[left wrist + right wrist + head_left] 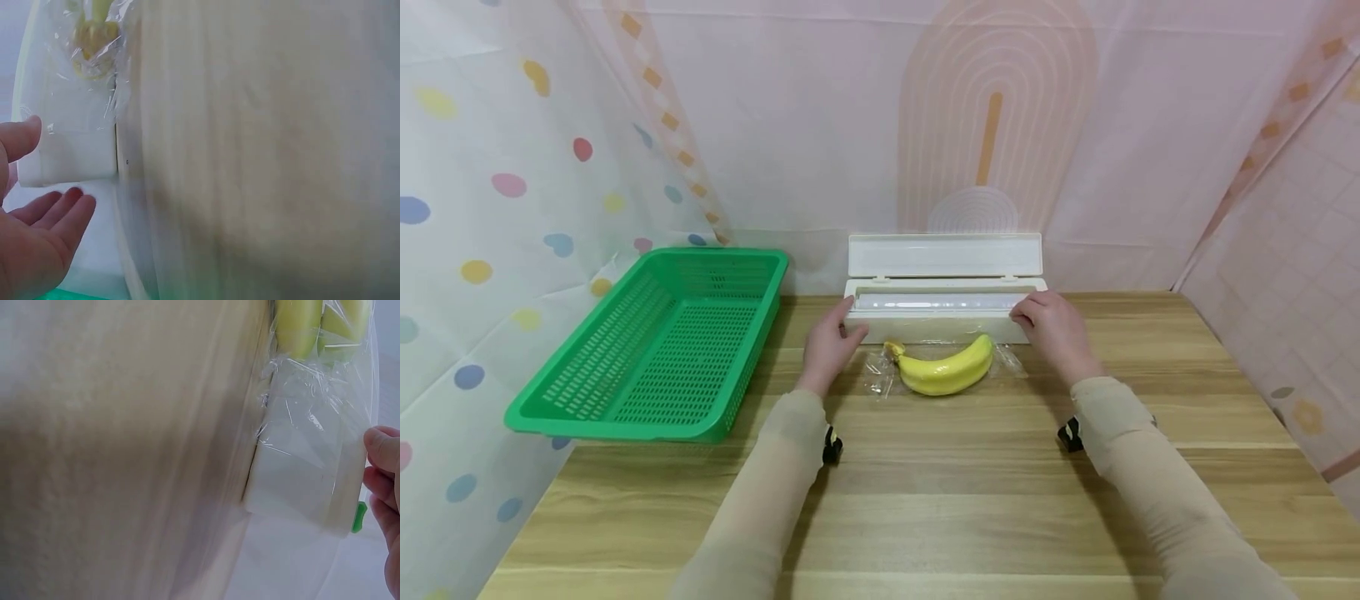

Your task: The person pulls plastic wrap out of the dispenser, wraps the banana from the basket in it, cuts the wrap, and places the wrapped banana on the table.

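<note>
Patterned cloth (805, 117) walls the wood-grain worktop (955, 517). Left hand (831, 346) wide at the box (940, 328); right hand (1060, 332) at its far end, hold unclear.

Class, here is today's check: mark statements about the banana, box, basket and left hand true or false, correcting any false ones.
1. The banana lies in front of the white box. True.
2. The box's lid is closed. False: it stands open at the back.
3. The green basket is to the left of the box. True.
4. The left hand is holding the banana. False: it is at the box's left end.
5. Clear film shows at both ends of the banana. True.
</note>
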Available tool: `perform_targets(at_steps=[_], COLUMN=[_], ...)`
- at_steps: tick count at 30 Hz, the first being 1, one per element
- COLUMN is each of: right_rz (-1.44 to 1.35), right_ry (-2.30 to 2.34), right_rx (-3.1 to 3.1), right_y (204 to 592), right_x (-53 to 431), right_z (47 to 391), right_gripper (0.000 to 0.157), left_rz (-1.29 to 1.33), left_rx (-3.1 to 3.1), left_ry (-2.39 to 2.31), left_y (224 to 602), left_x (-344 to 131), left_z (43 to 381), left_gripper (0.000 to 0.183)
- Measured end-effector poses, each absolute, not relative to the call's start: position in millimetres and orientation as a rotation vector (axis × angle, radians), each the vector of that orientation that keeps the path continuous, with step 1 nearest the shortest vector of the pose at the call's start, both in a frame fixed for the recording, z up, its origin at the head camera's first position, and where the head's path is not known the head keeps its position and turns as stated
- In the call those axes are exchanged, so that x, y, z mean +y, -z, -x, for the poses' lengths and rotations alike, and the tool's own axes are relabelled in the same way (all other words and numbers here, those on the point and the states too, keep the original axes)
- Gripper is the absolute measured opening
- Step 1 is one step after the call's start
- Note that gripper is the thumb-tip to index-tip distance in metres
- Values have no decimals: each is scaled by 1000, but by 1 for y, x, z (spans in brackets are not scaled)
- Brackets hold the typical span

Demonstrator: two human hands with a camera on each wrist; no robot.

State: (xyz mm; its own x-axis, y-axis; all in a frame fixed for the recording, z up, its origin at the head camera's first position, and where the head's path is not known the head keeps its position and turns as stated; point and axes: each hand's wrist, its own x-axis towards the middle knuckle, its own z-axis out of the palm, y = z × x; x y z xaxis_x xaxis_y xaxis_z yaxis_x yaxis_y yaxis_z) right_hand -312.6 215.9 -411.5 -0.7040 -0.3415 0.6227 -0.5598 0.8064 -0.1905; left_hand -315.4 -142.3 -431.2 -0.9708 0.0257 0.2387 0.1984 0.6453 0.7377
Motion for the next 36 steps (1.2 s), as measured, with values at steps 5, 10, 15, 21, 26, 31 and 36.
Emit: perform_targets(at_steps=[5, 10, 15, 21, 26, 31, 36], right_rz=[-681, -693, -708, -716, -713, -709, -735], right_ry=[-502, -489, -475, -470, -481, -506, -570], right_rx=[-2402, -2389, -2366, -2356, -2365, -2410, -2445], right_y=[412, 413, 415, 415, 414, 412, 414], right_x=[217, 218, 218, 219, 219, 220, 225], right_z=[312, 310, 310, 310, 309, 306, 301], right_gripper=[5, 5, 7, 9, 9, 9, 11], left_rz=[259, 305, 358, 376, 420, 398, 431], left_rx=[-2651, -2605, -2575, -2537, -2522, -2551, -2569], left_ry=[1063, 977, 911, 863, 919, 1280, 1398], left_y=[431, 427, 422, 418, 419, 422, 420], left_x=[-139, -136, -134, -133, -136, -141, -149], left_z=[313, 308, 304, 303, 304, 304, 301], left_gripper=[55, 44, 35, 17, 8, 8, 6])
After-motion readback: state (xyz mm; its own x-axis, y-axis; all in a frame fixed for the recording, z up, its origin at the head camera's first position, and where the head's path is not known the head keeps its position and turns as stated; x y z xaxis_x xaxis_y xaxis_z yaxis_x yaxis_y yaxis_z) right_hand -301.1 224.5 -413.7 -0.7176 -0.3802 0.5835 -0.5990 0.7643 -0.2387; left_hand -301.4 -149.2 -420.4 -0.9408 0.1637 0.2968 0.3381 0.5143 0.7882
